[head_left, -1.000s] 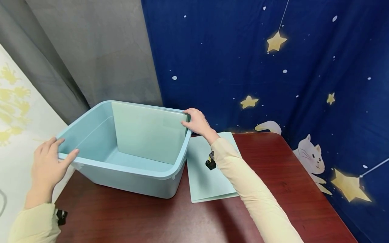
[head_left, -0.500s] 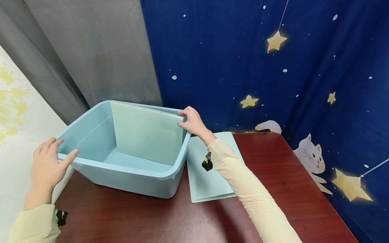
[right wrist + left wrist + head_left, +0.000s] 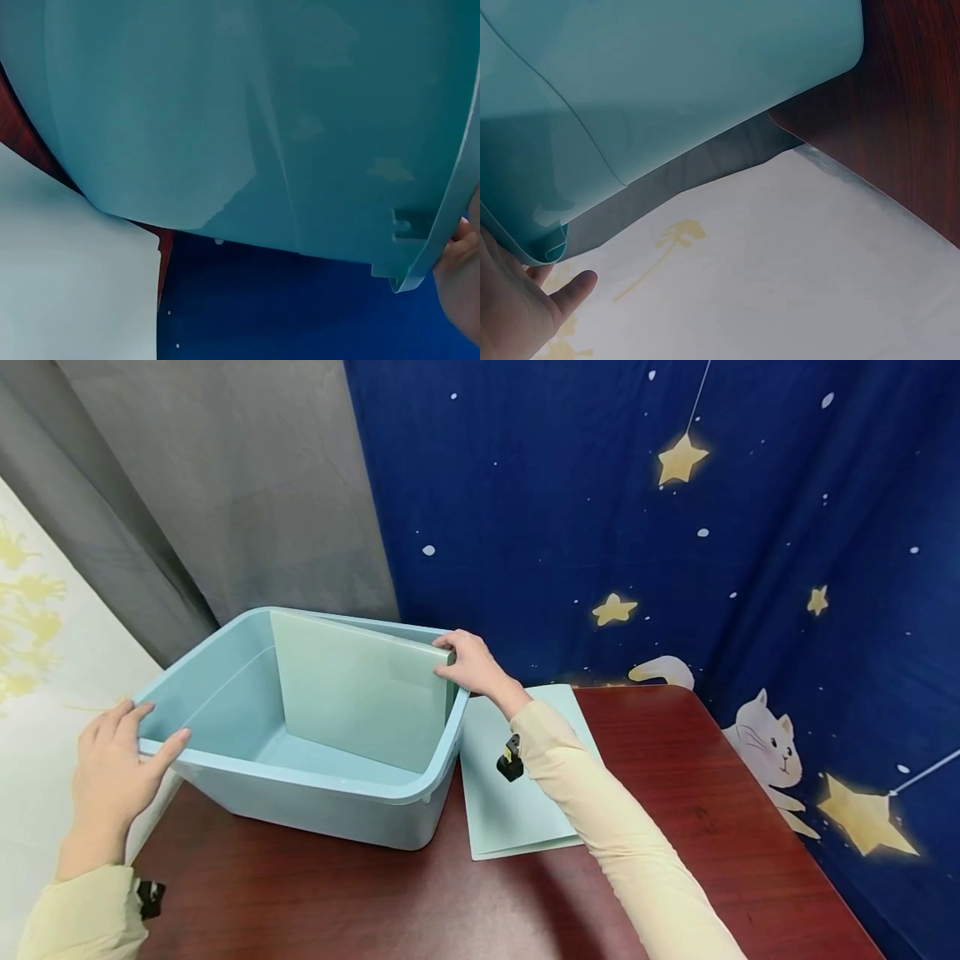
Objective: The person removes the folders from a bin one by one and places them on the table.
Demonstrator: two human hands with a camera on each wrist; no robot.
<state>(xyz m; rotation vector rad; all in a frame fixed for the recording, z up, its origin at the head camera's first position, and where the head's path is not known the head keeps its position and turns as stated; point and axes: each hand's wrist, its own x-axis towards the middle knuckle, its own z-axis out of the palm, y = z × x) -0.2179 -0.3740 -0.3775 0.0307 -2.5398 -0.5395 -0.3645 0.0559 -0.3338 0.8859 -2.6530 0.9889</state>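
A light blue plastic storage bin [image 3: 315, 787] stands on the table, its open top facing me. My left hand [image 3: 112, 777] holds the bin's near left corner, fingers over the rim and thumb along the front edge. Inside the bin, a pale green file folder [image 3: 360, 693] stands upright near the back wall, its right end angled away from that wall. My right hand [image 3: 476, 664] pinches the folder's upper right corner. In the right wrist view, the bin's outer wall [image 3: 165, 112] hides most of this hand.
Another pale green folder [image 3: 517, 777] lies flat on the dark red wooden table [image 3: 652, 760], right beside the bin. Behind hang a grey curtain [image 3: 247, 485] and a blue star-patterned curtain [image 3: 525, 510]. A white patterned cloth [image 3: 45, 760] is at the left.
My right hand has moved slightly left and toward me, swinging the folder's right end off the bin's back wall. My left hand has stayed at the rim.
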